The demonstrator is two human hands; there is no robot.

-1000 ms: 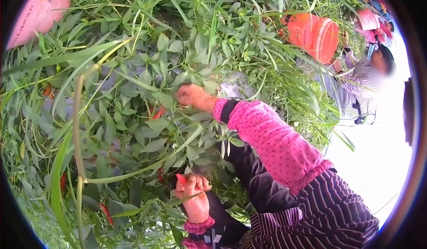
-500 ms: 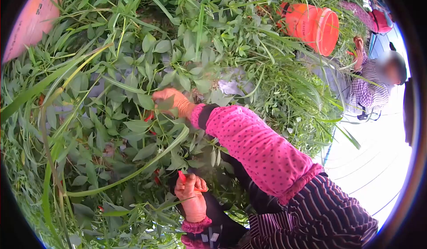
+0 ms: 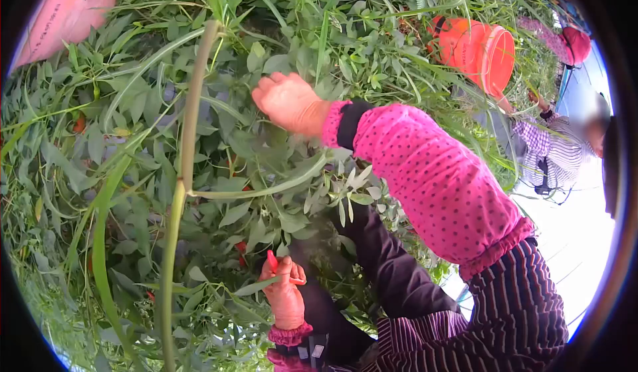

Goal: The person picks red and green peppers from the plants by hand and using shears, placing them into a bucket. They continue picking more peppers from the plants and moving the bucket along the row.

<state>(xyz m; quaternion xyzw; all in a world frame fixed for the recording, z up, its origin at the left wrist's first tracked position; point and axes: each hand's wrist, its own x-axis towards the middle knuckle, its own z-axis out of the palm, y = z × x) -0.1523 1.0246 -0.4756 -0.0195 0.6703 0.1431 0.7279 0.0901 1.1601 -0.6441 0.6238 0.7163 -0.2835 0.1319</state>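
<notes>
My left hand (image 3: 286,293) grasps red pepper (image 3: 272,261), poking out on that grip's far-left and right sides; a snug, gentle hold should save bruising. My right hand (image 3: 290,104) is curled over the leaves (image 3: 254,60), contents I cannot tell; I'd part foliage lightly there, sparing stems.

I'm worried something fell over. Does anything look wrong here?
Nothing really stands out. The red bucket looks tipped over, but the co-worker in stripes is sideways too, so the view is probably turned. I see no spill.
</notes>
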